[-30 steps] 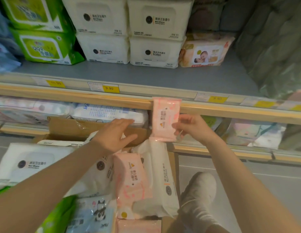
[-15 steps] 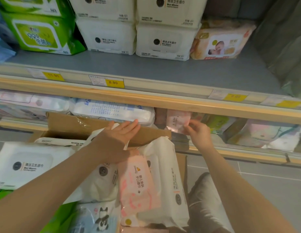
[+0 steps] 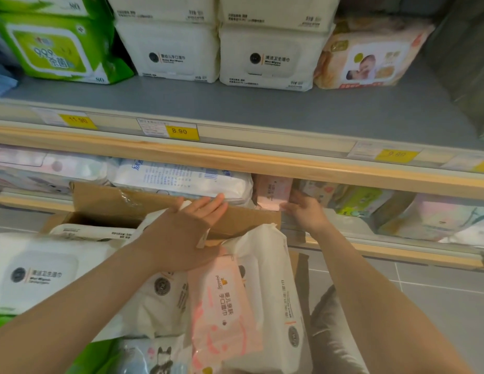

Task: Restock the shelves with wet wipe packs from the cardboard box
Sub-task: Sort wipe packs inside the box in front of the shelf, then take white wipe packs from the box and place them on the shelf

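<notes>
My right hand grips a small pink wipe pack and holds it upright inside the lower shelf, just under the wooden shelf rail. My left hand lies flat, fingers spread, on the white packs at the far edge of the cardboard box. Inside the box a second pink pack lies below my left hand, between white packs. A large white pack fills the box's left side.
The upper grey shelf holds green packs, white packs and a baby-picture pack at the back. Yellow price tags line its front. The lower shelf carries a blue-print white pack and pastel packs. Grey tiled floor lies at the right.
My right hand carried the small pink pack from in front of the wooden rail down and into the lower shelf. My left hand slid slightly forward over the box's packs.
</notes>
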